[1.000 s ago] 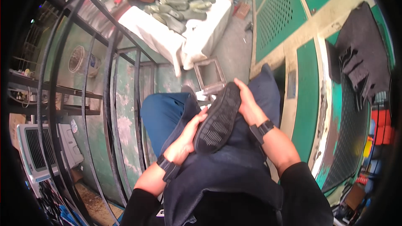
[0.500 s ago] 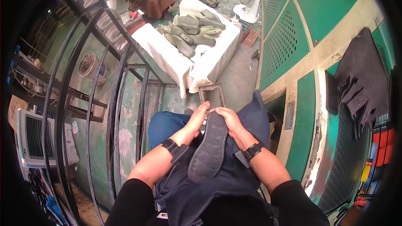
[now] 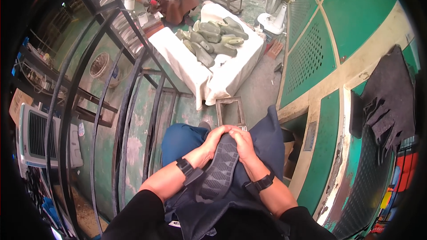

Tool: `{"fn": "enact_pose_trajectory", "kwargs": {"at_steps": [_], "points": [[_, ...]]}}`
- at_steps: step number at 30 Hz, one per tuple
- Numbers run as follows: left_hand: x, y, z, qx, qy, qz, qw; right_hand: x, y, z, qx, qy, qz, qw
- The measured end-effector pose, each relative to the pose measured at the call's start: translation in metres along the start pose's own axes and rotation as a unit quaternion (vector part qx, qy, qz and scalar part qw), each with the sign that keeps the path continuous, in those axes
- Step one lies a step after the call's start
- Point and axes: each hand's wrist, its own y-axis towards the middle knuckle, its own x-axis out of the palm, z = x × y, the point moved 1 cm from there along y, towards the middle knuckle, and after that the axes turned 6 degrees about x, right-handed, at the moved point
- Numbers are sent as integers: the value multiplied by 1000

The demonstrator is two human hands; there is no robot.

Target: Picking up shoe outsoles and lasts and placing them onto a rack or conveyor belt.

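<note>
Near the sole (image 3: 221,164), a white label (image 3: 175,223)

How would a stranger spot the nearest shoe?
Find the dark blue apron at bottom centre. Over it, the left hand and right hand meet at the far end of the shoe. Its patterned grey sole sets it apart from the plain apron.

A white fan (image 3: 271,23) is standing near green panels (image 3: 311,53), a dark cloth (image 3: 390,93) is hanging at right, and apparently a bucket (image 3: 101,67) is sitting beyond black bars (image 3: 65,142).
</note>
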Motion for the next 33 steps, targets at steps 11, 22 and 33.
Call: {"fn": "enact_pose_trajectory", "kwargs": {"at_steps": [11,22,33], "points": [[14,-30,14,85,39,-92,991,18,-24,-27,-18,-39,15,999],[-13,-74,4,-117,-6,-25,993,4,21,-53,88,88,80,989],[35,-153,2,-50,-348,-59,934,4,18,-30,69,210,82,972]]}}
